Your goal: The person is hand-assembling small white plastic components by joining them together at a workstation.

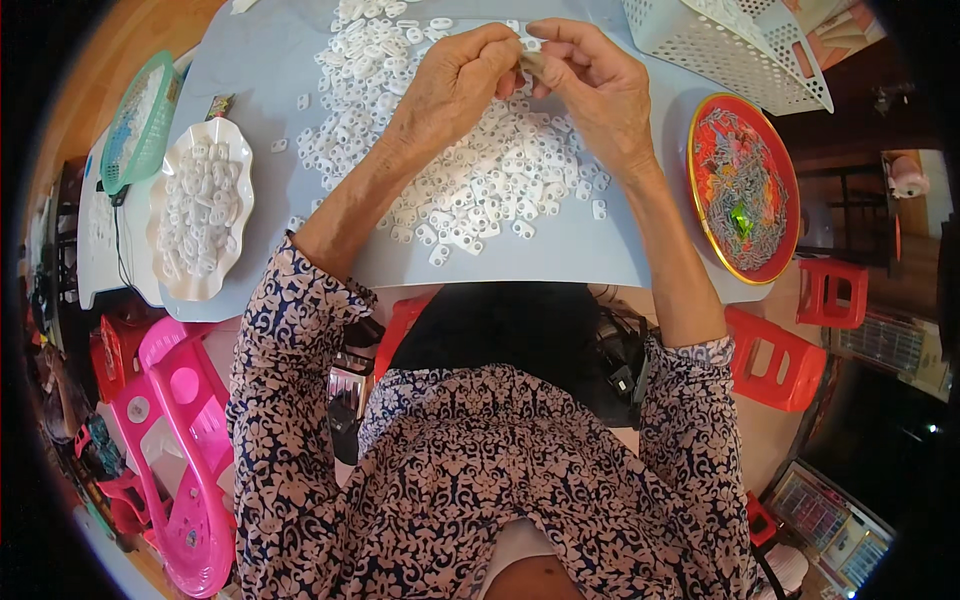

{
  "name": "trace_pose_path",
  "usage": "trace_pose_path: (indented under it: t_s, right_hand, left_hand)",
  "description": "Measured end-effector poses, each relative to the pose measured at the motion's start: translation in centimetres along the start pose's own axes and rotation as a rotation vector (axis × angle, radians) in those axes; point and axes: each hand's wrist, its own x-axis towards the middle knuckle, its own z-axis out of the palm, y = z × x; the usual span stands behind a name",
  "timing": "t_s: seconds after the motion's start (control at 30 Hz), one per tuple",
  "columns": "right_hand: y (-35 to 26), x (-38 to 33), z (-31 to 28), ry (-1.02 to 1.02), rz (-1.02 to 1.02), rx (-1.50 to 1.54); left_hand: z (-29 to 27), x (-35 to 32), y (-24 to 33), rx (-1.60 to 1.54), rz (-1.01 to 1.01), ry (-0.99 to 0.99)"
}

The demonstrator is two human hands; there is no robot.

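Observation:
My left hand [462, 78] and my right hand [606, 92] meet at the far middle of the table, above a spread of small white plastic pieces [480, 190] with holes in them. The left fingers are curled into a pinch. Against them press the right thumb and forefinger, while the other right fingers stay loosely bent. Whatever lies between the fingertips is hidden or too small to name. To the left, a white wavy-edged dish [243, 165] holds more white pieces. On the right stands a red tray [704, 238] of small grey screw-like parts [760, 200], with a shiny green bit among them.
The grey-blue table [262, 190] curves in front of me. A mint-green basket [112, 165] stands at the left edge, and a pale perforated basket [690, 45] at the far right. Red stools [775, 360] and a pink plastic chair [190, 470] flank me below the table.

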Motion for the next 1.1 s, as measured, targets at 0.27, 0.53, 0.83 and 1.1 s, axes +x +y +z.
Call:
trace_pose_path:
  t_s: [0.27,0.53,0.83,1.1]
  right_hand:
    - [1.4,0.3,-0.5,-0.04,-0.166,-0.212]
    - [0.5,0.1,-0.2,-0.014,-0.275,-0.427]
    - [0.5,0.0,-0.2,-0.009,-0.325,-0.525]
    - [0.6,0.1,-0.4,-0.015,-0.399,-0.558]
  left_hand:
    - [0.0,-0.1,0.2,0.0,0.028,0.041]
    - [0.3,-0.2,-0.2,-0.013,0.034,0.045]
    - [-0.1,-0.2,0.1,0.094,-0.028,-0.002]
    - [0.0,-0.1,0.4,0.119,-0.056,-0.041]
